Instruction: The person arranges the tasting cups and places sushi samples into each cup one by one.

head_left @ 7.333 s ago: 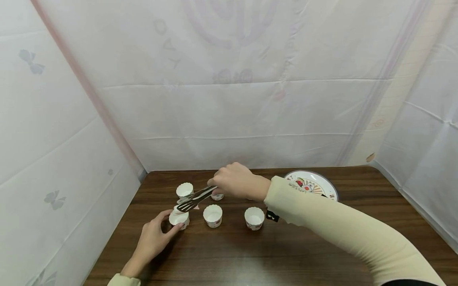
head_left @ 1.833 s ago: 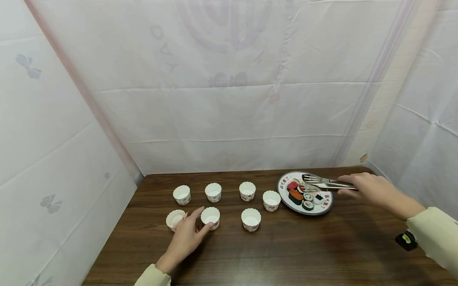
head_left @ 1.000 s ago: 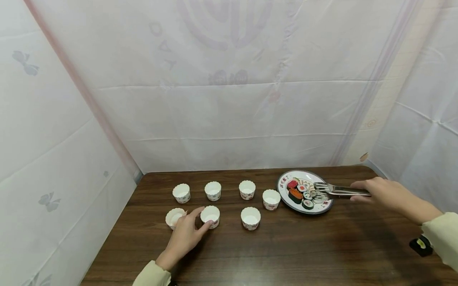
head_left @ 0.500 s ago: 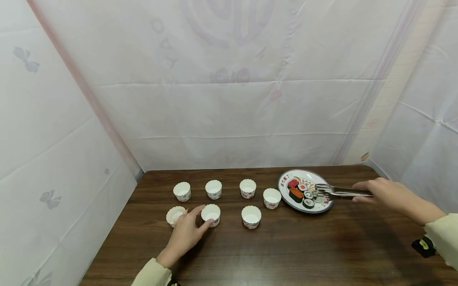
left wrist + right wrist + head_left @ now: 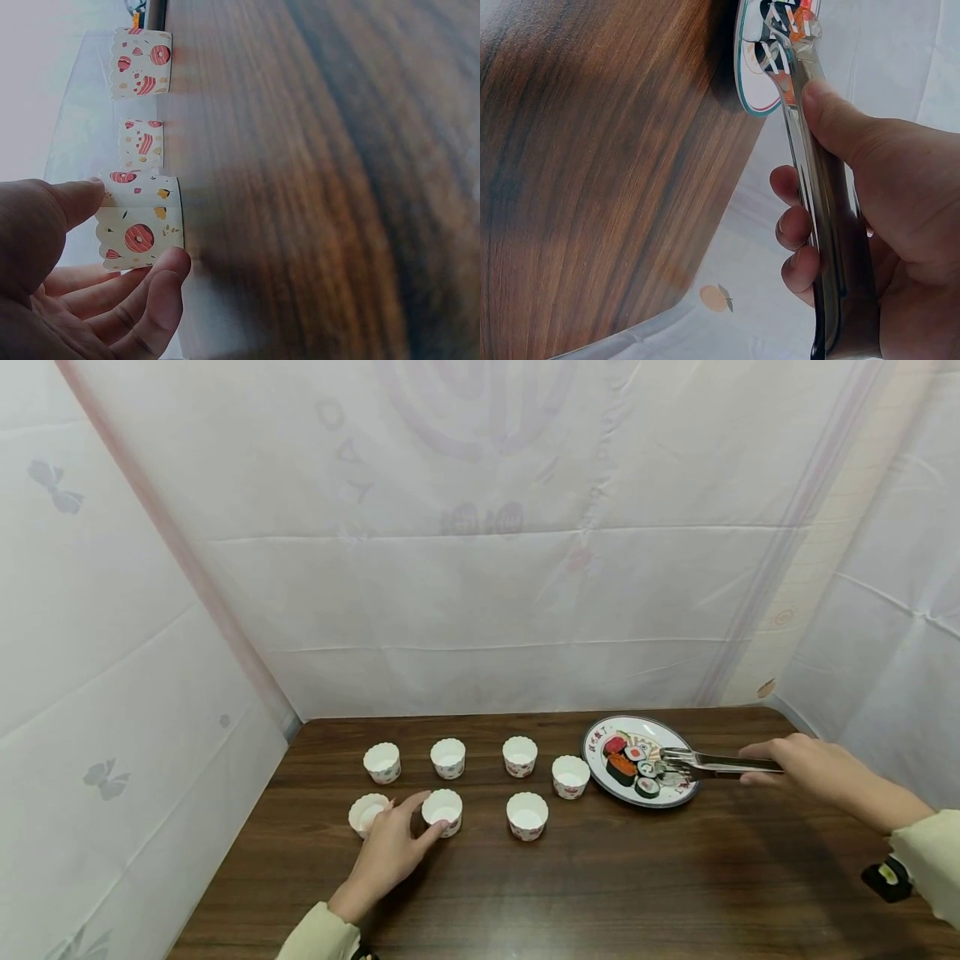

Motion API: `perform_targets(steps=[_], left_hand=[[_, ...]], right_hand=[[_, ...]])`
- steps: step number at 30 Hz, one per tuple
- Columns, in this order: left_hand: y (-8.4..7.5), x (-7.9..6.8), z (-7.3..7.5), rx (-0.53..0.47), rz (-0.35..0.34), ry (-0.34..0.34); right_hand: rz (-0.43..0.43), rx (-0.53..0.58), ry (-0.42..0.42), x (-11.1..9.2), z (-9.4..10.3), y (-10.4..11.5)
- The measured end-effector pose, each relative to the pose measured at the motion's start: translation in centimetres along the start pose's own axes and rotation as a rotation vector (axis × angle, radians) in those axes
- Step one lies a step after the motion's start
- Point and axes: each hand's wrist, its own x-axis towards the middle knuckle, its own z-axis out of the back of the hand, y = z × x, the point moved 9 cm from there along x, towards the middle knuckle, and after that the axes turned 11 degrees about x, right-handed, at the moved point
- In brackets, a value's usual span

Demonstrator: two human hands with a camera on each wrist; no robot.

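In the head view my left hand (image 5: 388, 850) holds the middle front paper baking cup (image 5: 442, 814) between thumb and fingers. The left wrist view shows the doughnut-printed wall of that baking cup (image 5: 139, 217). My right hand (image 5: 810, 767) grips metal serving tongs (image 5: 731, 764), whose slotted tips lie over the right part of a round white plate (image 5: 622, 727). Toy sushi pieces sit there, among them an orange-topped one (image 5: 620, 768) and a roll (image 5: 647, 787). Whether the tips pinch a piece is unclear. In the right wrist view, fingers and thumb wrap the tongs (image 5: 832, 210).
More paper cups stand in two rows: back left (image 5: 382, 762), back middle (image 5: 448, 758), back right (image 5: 520, 756), beside the plate (image 5: 570, 776), front right (image 5: 527, 816). The front left cup (image 5: 367, 812) is partly behind my hand. White cloth (image 5: 480, 610) surrounds the wooden table (image 5: 600, 893).
Since the earliest frame, my right hand has carried the tongs from the front left cup to the plate. My left hand has shifted right to the middle front cup. Lately both barely move.
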Motion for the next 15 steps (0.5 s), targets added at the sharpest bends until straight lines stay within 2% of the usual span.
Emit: perform_targets(steps=[6,15], left_hand=[[-0.17,-0.09,0.15,-0.004,-0.014,-0.033],[-0.24,-0.10,0.09,0.006,-0.009,-0.026]], right_hand=[[0.023,-0.009,-0.017,-0.05,0.09,0.12],[0.052,0.001,-0.023,-0.13,-0.12,0.02]])
